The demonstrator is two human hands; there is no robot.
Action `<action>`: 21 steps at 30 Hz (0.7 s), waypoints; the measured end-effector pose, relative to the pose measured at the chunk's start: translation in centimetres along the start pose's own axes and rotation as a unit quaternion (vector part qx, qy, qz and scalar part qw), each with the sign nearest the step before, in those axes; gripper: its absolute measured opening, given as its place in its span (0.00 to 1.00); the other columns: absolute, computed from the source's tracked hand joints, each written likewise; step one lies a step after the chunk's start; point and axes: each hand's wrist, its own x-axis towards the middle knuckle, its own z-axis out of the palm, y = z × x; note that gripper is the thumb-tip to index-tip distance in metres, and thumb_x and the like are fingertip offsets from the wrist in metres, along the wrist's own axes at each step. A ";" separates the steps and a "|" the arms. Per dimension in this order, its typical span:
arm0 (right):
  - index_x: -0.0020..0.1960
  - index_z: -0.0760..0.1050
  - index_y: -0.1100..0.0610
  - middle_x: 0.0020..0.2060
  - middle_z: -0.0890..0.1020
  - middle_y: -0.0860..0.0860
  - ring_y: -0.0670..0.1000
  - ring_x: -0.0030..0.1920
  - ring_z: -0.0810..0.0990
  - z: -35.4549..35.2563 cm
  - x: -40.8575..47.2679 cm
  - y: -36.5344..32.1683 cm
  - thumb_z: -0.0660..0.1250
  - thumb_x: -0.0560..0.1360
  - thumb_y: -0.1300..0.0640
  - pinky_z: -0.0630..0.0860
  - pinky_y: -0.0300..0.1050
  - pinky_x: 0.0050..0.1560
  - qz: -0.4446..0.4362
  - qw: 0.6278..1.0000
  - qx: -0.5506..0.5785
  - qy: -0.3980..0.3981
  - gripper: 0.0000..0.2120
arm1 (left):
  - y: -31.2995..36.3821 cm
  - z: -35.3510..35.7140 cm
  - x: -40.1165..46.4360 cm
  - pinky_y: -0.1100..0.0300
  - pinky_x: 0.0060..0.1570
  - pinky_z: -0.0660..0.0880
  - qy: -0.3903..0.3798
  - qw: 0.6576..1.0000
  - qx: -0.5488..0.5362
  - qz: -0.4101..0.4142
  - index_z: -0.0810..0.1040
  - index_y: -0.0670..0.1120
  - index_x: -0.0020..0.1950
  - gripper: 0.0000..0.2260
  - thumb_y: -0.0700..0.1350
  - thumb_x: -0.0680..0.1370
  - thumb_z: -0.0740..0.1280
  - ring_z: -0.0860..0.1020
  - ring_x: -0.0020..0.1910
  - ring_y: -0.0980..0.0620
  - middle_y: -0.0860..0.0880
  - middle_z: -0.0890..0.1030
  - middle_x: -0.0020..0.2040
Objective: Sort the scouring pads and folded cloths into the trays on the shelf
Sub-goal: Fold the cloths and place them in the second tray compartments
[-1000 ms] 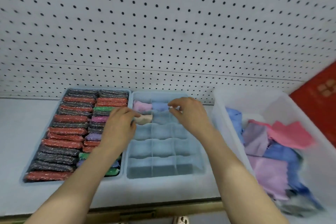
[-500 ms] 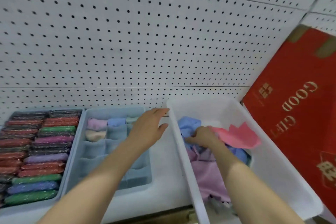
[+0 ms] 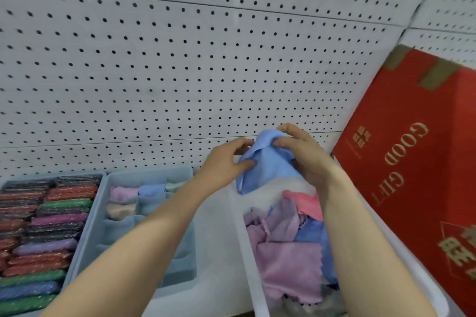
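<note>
A light blue cloth [image 3: 268, 165] hangs lifted above the white bin [image 3: 247, 252]. My left hand [image 3: 224, 165] pinches its left side and my right hand [image 3: 301, 152] grips its top edge. Loose pink, purple and blue cloths [image 3: 288, 252] fill the bin below. The divided blue tray [image 3: 108, 216] holds folded cloths [image 3: 123, 194] in its far compartments. The leftmost tray [image 3: 51, 177] is packed with rows of coloured scouring pads [image 3: 46, 221].
A white pegboard wall [image 3: 180, 72] backs the shelf. A red gift box [image 3: 417, 162] leans at the right, close beside the bin. A strip of shelf [image 3: 219, 239] lies between the divided tray and the bin.
My right hand has pulled the blue cloth up out of the bin. My left hand has come over from the tray and now pinches the same cloth. The view shifted slightly right.
</note>
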 end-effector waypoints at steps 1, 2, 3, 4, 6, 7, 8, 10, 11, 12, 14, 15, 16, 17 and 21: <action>0.49 0.75 0.54 0.36 0.81 0.52 0.51 0.35 0.79 0.1 -0.4 -0.7 0.66 0.76 0.66 0.74 0.43 0.35 -0.005 1.000 0.010 -0.005 0.08 | 0.4 -0.3 0.1 0.56 0.47 0.74 0.028 0.999 -0.019 -0.001 0.80 0.51 0.51 0.09 0.50 0.72 0.69 0.78 0.41 0.56 0.55 0.82 0.43; 0.53 0.75 0.53 0.38 0.82 0.52 0.52 0.36 0.80 0.2 -0.7 -1.2 0.68 0.76 0.65 0.75 0.43 0.35 -0.009 1.000 0.017 -0.008 0.09 | 0.8 -0.8 0.1 0.57 0.41 0.72 0.054 0.998 -0.028 -0.004 0.80 0.48 0.45 0.05 0.49 0.74 0.68 0.74 0.35 0.54 0.53 0.80 0.37; 0.57 0.75 0.53 0.40 0.83 0.52 0.52 0.37 0.81 0.3 -0.9 -1.5 0.70 0.75 0.65 0.77 0.42 0.35 -0.014 0.999 0.028 -0.008 0.13 | 1.0 -1.3 0.0 0.58 0.38 0.69 0.077 0.996 -0.034 -0.010 0.79 0.47 0.43 0.05 0.47 0.75 0.67 0.71 0.33 0.54 0.52 0.78 0.35; 0.59 0.73 0.54 0.40 0.83 0.51 0.51 0.37 0.82 0.4 -1.1 -1.7 0.71 0.74 0.67 0.77 0.42 0.35 -0.024 0.999 0.043 0.000 0.17 | 1.2 -2.0 -0.3 0.60 0.36 0.69 0.095 0.994 -0.045 -0.018 0.79 0.47 0.42 0.05 0.45 0.77 0.66 0.72 0.33 0.55 0.53 0.79 0.35; 0.60 0.73 0.55 0.42 0.84 0.52 0.52 0.39 0.83 0.8 -1.3 -2.1 0.71 0.72 0.70 0.79 0.42 0.36 -0.041 0.996 0.077 0.028 0.20 | 1.0 -3.6 -0.9 0.60 0.35 0.69 0.132 0.988 -0.063 -0.039 0.79 0.49 0.42 0.07 0.43 0.78 0.64 0.73 0.33 0.55 0.54 0.79 0.36; 0.59 0.73 0.55 0.43 0.84 0.52 0.52 0.39 0.84 1.1 -1.4 -2.2 0.71 0.72 0.70 0.80 0.44 0.37 -0.045 0.993 0.097 0.041 0.20 | 0.6 -4.5 -1.3 0.59 0.33 0.67 0.149 0.985 -0.064 -0.056 0.77 0.49 0.40 0.08 0.43 0.79 0.63 0.71 0.32 0.54 0.54 0.77 0.34; 0.58 0.74 0.54 0.43 0.85 0.52 0.52 0.39 0.84 1.5 -1.5 -2.4 0.71 0.73 0.69 0.80 0.44 0.36 -0.046 0.991 0.111 0.051 0.18 | 0.2 -5.5 -1.8 0.58 0.33 0.64 0.158 0.982 -0.065 -0.077 0.74 0.48 0.37 0.10 0.43 0.79 0.63 0.69 0.31 0.52 0.53 0.74 0.32; 0.54 0.78 0.55 0.40 0.85 0.52 0.50 0.36 0.84 2.9 -1.7 -3.0 0.70 0.74 0.67 0.79 0.43 0.35 -0.054 0.991 0.107 0.055 0.12 | -0.8 -7.3 -3.0 0.57 0.34 0.63 0.149 0.981 -0.059 -0.110 0.71 0.44 0.36 0.11 0.47 0.75 0.63 0.67 0.32 0.49 0.51 0.72 0.32; 0.52 0.79 0.56 0.39 0.85 0.51 0.49 0.36 0.83 3.7 -1.6 -3.3 0.71 0.74 0.66 0.79 0.42 0.35 -0.059 0.993 0.092 0.048 0.09 | -1.1 -8.2 -3.7 0.57 0.36 0.64 0.131 0.983 -0.040 -0.121 0.72 0.41 0.38 0.11 0.49 0.73 0.62 0.68 0.33 0.49 0.50 0.73 0.33; 0.50 0.80 0.57 0.38 0.85 0.51 0.48 0.35 0.83 4.8 -1.7 -3.5 0.71 0.75 0.65 0.79 0.41 0.36 -0.063 0.995 0.073 0.035 0.07 | -1.2 -9.0 -4.4 0.57 0.37 0.66 0.104 0.987 -0.019 -0.124 0.74 0.41 0.43 0.12 0.50 0.71 0.62 0.71 0.35 0.50 0.51 0.75 0.36; 0.48 0.82 0.58 0.36 0.85 0.49 0.47 0.36 0.83 7.2 -1.8 -4.0 0.70 0.75 0.65 0.78 0.39 0.37 -0.076 0.997 0.021 -0.010 0.05 | -0.9 -10.0 -5.9 0.63 0.43 0.72 0.053 0.993 -0.022 -0.104 0.76 0.50 0.57 0.15 0.47 0.71 0.68 0.77 0.46 0.55 0.56 0.79 0.49; 0.48 0.82 0.58 0.35 0.85 0.48 0.46 0.36 0.83 8.4 -1.8 -4.2 0.70 0.75 0.66 0.78 0.38 0.38 -0.087 0.995 -0.019 -0.040 0.05 | -0.5 -10.3 -6.4 0.67 0.49 0.72 0.035 0.995 -0.043 -0.081 0.72 0.54 0.65 0.23 0.46 0.71 0.71 0.76 0.54 0.59 0.58 0.77 0.56; 0.48 0.82 0.58 0.36 0.85 0.48 0.46 0.36 0.82 9.6 -1.9 -4.5 0.70 0.75 0.66 0.78 0.37 0.39 -0.100 0.991 -0.059 -0.073 0.06 | -0.1 -10.6 -6.8 0.69 0.54 0.71 0.029 0.997 -0.055 -0.053 0.67 0.58 0.70 0.31 0.46 0.69 0.73 0.74 0.60 0.62 0.60 0.75 0.61; 0.49 0.82 0.58 0.38 0.85 0.49 0.46 0.38 0.82 10.8 -2.0 -4.9 0.70 0.75 0.67 0.78 0.38 0.40 -0.113 0.983 -0.093 -0.107 0.06 | 0.2 -10.9 -7.0 0.69 0.57 0.70 0.035 0.997 -0.057 -0.027 0.66 0.59 0.70 0.33 0.46 0.69 0.75 0.72 0.62 0.64 0.61 0.74 0.63; 0.51 0.79 0.54 0.40 0.84 0.58 0.49 0.37 0.79 13.7 -1.7 -6.3 0.74 0.71 0.64 0.76 0.41 0.38 -0.162 0.955 -0.204 -0.143 0.12 | 0.4 -13.4 -7.6 0.55 0.50 0.78 0.167 0.986 -0.020 -0.011 0.81 0.56 0.47 0.15 0.35 0.71 0.67 0.81 0.45 0.59 0.57 0.84 0.46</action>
